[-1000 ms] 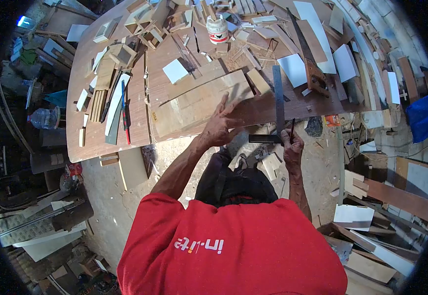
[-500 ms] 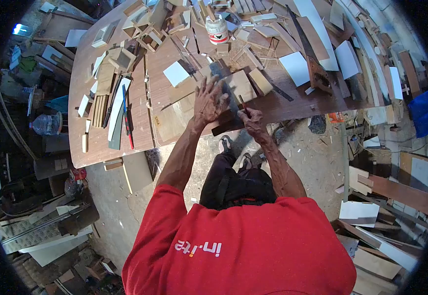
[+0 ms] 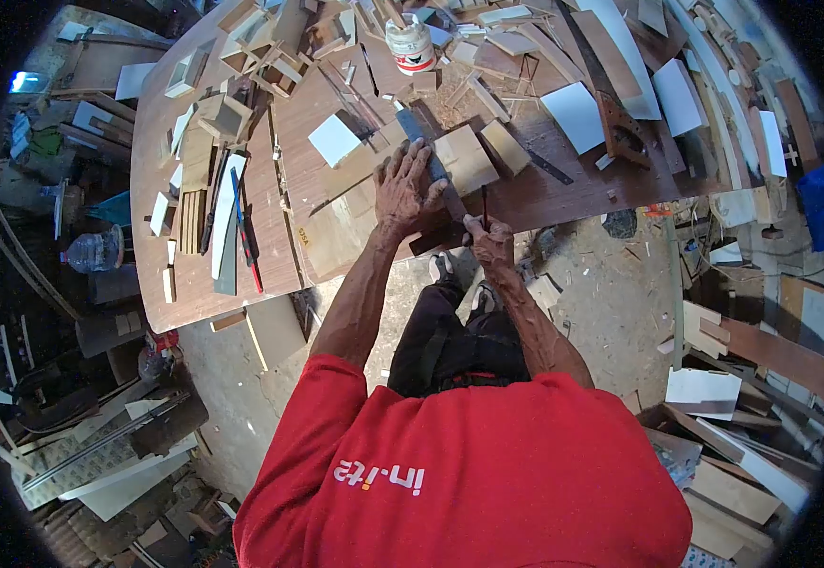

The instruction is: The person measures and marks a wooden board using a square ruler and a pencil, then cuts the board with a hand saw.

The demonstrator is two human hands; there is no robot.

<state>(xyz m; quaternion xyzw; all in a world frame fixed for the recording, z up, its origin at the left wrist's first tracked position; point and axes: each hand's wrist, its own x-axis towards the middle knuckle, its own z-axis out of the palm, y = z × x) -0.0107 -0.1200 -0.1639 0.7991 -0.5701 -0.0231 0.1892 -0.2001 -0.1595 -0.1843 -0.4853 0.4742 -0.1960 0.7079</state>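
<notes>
**Left hand (image 3: 402,185) is steadying a metal square (image 3: 414,126) on a pale board (image 3: 464,159) while right hand (image 3: 492,241) is gripping a thin stick (image 3: 485,201)**

The left hand is lying palm down with its fingers loosely spread, pressing on the board and the edge of the square; it is not closing around either. The board is resting on the tabletop (image 3: 563,201) beneath the left hand, extending to both sides of it. The square's blade is running aslant along the right side of the left hand, and its dark stock (image 3: 438,239) is sitting at the board's near edge, between the two hands.

The right hand is nearly closing, its fingers pinching the pencil-like stick, which is standing roughly upright just beyond them. Whether the stick is touching the board is hard to tell.

Ahead of the right hand, a small wood block (image 3: 505,147) is lying just beside the board's end, with a dark strip (image 3: 552,168) to its right. A handsaw (image 3: 620,133) is lying farther right. Beyond the left hand and slightly to its left, a white square panel (image 3: 334,142) is lying near the board. Well beyond both hands, a white tub (image 3: 412,45) is standing among offcuts.
</notes>
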